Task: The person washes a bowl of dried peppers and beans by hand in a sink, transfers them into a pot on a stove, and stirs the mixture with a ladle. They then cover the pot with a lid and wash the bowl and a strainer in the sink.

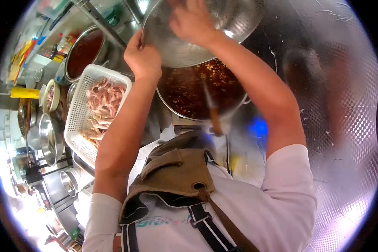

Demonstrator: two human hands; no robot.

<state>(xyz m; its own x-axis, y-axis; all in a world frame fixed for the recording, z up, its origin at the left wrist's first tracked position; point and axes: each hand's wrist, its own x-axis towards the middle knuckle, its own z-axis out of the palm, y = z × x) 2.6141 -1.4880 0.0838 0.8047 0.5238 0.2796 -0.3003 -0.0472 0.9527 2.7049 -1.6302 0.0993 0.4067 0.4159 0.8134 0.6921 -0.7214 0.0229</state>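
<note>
My left hand (143,59) grips the rim of a large metal mesh strainer (235,21), its fingers closed on the left edge. The strainer is tilted over a big pot (180,114) of dark red broth (197,90) dotted with pale seeds or spices. My right hand (191,23) is over the inside of the strainer and smeared by motion, so its fingers cannot be made out. A utensil with a wooden handle (214,119) leans out of the pot on the side nearest me; its lower end is in the broth.
Left of the pot, a white perforated basket (80,105) holds pale pink raw meat pieces (105,98). Behind it stands another pot of red liquid (85,54). Steel bowls (50,138) line the far left. A textured metal wall (340,126) rises at right.
</note>
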